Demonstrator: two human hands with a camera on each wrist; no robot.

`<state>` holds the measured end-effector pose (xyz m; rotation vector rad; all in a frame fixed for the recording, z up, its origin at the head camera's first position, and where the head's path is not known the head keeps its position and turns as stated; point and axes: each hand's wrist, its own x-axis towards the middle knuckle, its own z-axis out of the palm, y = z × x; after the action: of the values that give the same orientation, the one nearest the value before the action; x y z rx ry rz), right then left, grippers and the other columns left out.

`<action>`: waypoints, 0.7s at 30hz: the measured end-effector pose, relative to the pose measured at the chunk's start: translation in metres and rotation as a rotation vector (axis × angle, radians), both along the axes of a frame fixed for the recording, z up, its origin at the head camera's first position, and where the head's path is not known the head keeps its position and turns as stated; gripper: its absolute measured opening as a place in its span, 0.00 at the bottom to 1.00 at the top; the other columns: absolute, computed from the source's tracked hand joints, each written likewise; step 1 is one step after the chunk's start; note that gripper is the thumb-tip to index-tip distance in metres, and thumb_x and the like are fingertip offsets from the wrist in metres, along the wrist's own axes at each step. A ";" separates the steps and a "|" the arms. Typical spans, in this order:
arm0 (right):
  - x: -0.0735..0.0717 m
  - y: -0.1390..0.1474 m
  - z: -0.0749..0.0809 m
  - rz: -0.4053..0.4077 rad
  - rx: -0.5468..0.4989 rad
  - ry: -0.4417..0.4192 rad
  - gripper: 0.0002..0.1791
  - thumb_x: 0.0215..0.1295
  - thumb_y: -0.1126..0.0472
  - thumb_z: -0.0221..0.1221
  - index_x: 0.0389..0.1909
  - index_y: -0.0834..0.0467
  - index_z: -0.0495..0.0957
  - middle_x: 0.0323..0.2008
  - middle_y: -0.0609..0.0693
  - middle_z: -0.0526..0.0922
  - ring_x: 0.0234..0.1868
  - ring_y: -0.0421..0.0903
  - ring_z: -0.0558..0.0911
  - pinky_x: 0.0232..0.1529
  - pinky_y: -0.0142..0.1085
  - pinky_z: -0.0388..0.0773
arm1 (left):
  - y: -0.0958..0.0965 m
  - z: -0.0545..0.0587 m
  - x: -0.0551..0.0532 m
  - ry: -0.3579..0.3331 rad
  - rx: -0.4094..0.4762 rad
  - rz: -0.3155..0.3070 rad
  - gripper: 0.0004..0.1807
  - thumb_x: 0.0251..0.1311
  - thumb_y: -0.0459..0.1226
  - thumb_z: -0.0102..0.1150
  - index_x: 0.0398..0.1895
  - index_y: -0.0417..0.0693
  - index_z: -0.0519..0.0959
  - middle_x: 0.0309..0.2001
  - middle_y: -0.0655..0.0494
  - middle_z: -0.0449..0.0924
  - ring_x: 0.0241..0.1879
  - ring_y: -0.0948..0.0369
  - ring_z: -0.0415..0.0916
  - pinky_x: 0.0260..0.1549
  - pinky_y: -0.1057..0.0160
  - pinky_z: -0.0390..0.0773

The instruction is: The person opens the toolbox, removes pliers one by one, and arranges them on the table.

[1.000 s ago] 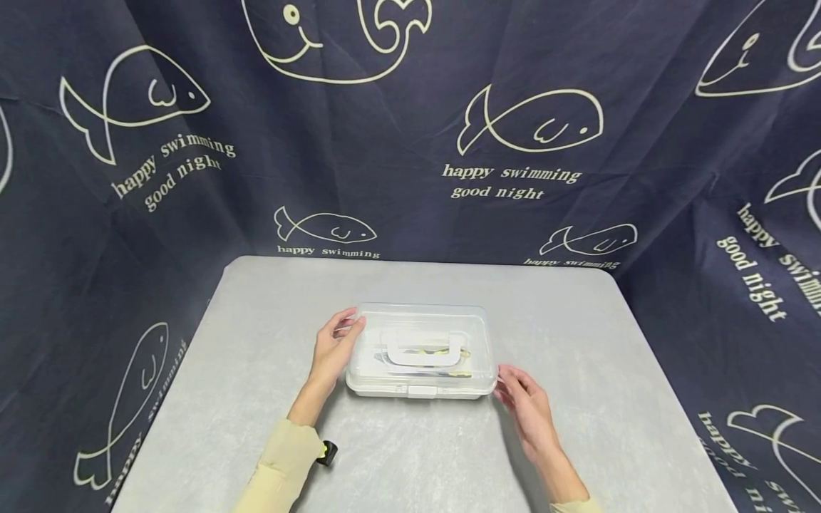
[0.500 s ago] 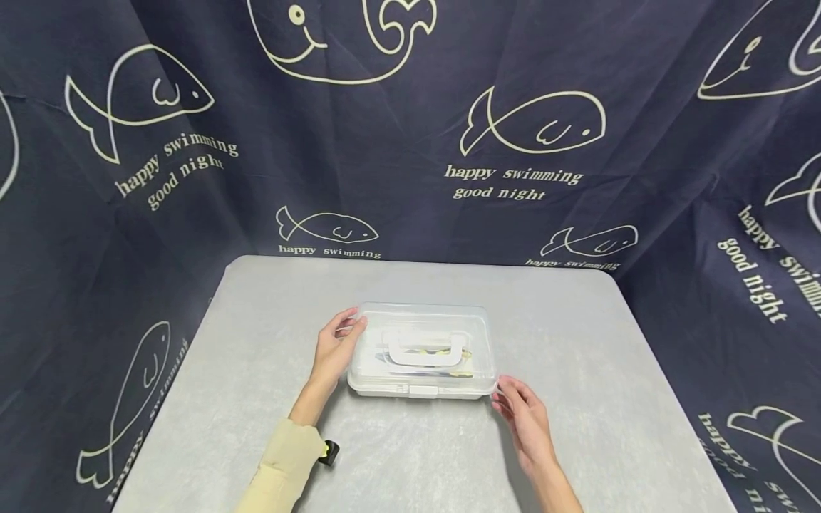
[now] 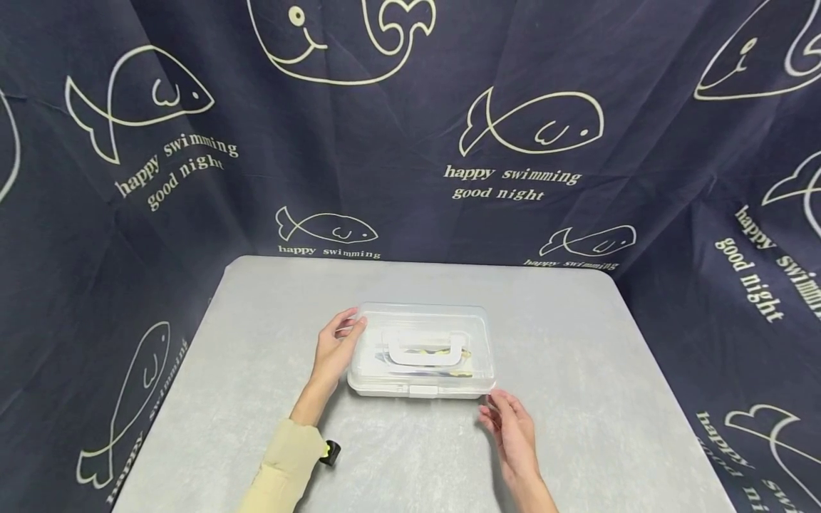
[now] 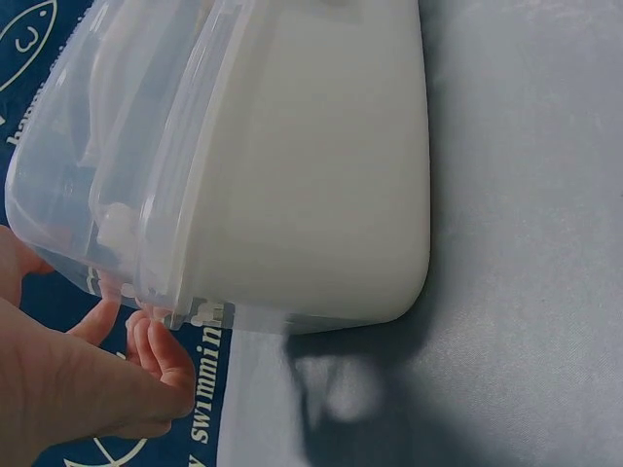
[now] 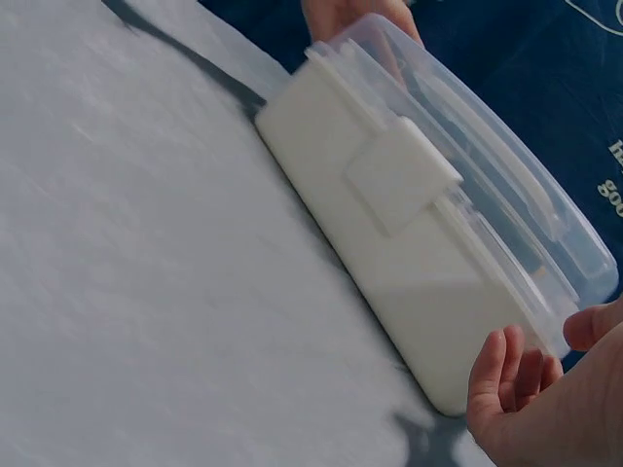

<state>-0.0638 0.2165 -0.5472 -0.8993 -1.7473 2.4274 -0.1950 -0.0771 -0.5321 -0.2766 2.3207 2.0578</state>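
A white storage box [image 3: 378, 388] with a clear lid [image 3: 417, 315] stands closed on the table. Its white carry handle [image 3: 423, 360] lies folded down over the lid, and the front latch [image 5: 404, 175] is fastened. Through the lid show long dark and yellow items [image 3: 460, 373], blurred. My left hand [image 3: 333, 353] holds the box's far left corner, thumb on the lid side and fingers round behind. Beside the front right corner is my right hand [image 3: 514, 431], fingers loosely bent, thumb tip right at the lid's edge; nothing is in its palm.
The box sits in the middle of a light grey table [image 3: 551, 313]. A dark blue curtain [image 3: 410, 128] with fish drawings and lettering hangs at the back and both sides. A small black device [image 3: 330, 453] is at the left sleeve's cuff.
My right hand has slid from the box's right side toward its front right corner, moving nearer and to the left. The left hand and the box have hardly moved.
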 end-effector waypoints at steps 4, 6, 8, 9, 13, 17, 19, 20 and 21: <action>0.002 -0.008 -0.001 0.028 0.000 -0.023 0.11 0.78 0.62 0.55 0.51 0.65 0.73 0.44 0.50 0.82 0.38 0.37 0.83 0.44 0.29 0.83 | 0.000 0.002 0.000 0.006 0.005 0.002 0.24 0.70 0.45 0.63 0.66 0.48 0.77 0.58 0.47 0.75 0.55 0.53 0.70 0.54 0.56 0.71; 0.003 -0.011 -0.001 0.043 0.012 -0.033 0.12 0.77 0.60 0.57 0.51 0.65 0.75 0.44 0.50 0.82 0.38 0.38 0.83 0.44 0.29 0.83 | 0.000 0.002 0.000 0.010 0.009 0.001 0.24 0.70 0.45 0.63 0.66 0.48 0.77 0.58 0.47 0.75 0.55 0.53 0.70 0.54 0.56 0.71; 0.004 -0.014 -0.002 0.058 0.018 -0.041 0.13 0.76 0.59 0.59 0.50 0.65 0.76 0.44 0.51 0.82 0.38 0.38 0.83 0.43 0.29 0.83 | 0.000 0.002 0.000 0.012 0.014 0.002 0.24 0.70 0.44 0.63 0.66 0.48 0.78 0.58 0.47 0.75 0.55 0.52 0.70 0.54 0.56 0.71; 0.004 -0.016 -0.003 0.065 0.016 -0.042 0.13 0.75 0.59 0.60 0.50 0.65 0.77 0.45 0.51 0.82 0.38 0.38 0.83 0.43 0.29 0.83 | 0.000 0.002 0.000 0.012 0.014 0.001 0.24 0.70 0.44 0.63 0.66 0.48 0.77 0.58 0.47 0.75 0.55 0.52 0.70 0.54 0.56 0.71; 0.005 -0.022 -0.005 0.096 0.008 -0.045 0.16 0.74 0.58 0.61 0.51 0.68 0.77 0.45 0.53 0.84 0.38 0.40 0.84 0.45 0.32 0.84 | 0.001 0.001 0.001 0.012 0.005 0.000 0.24 0.70 0.45 0.63 0.67 0.48 0.77 0.58 0.47 0.75 0.55 0.52 0.70 0.54 0.56 0.71; 0.004 -0.028 -0.005 0.110 0.000 -0.056 0.19 0.72 0.57 0.63 0.52 0.69 0.77 0.46 0.55 0.85 0.39 0.41 0.85 0.47 0.34 0.84 | 0.001 0.000 0.002 0.016 0.003 0.000 0.24 0.71 0.45 0.63 0.67 0.49 0.77 0.58 0.47 0.75 0.55 0.52 0.70 0.55 0.55 0.71; 0.003 -0.032 -0.005 0.121 -0.003 -0.065 0.20 0.72 0.56 0.64 0.53 0.69 0.76 0.47 0.55 0.85 0.40 0.41 0.85 0.48 0.34 0.84 | 0.001 0.000 0.002 0.016 0.001 0.002 0.24 0.70 0.45 0.63 0.67 0.49 0.77 0.58 0.46 0.75 0.55 0.52 0.70 0.55 0.55 0.71; 0.003 -0.034 -0.004 0.129 -0.006 -0.069 0.21 0.72 0.55 0.64 0.54 0.68 0.76 0.47 0.55 0.85 0.40 0.41 0.85 0.48 0.34 0.84 | 0.001 0.000 0.002 0.016 0.001 0.004 0.24 0.70 0.45 0.63 0.66 0.49 0.78 0.58 0.46 0.75 0.55 0.52 0.70 0.55 0.55 0.71; 0.002 -0.035 -0.004 0.136 -0.010 -0.071 0.21 0.71 0.55 0.64 0.54 0.68 0.77 0.48 0.55 0.84 0.41 0.41 0.85 0.49 0.34 0.84 | 0.001 0.000 0.002 0.014 0.000 0.004 0.24 0.70 0.45 0.63 0.66 0.49 0.78 0.58 0.46 0.75 0.56 0.52 0.70 0.55 0.55 0.71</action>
<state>-0.0619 0.1811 -0.5509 -0.9070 -1.8814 2.5179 -0.1929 -0.0761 -0.5321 -0.2680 2.3300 2.0690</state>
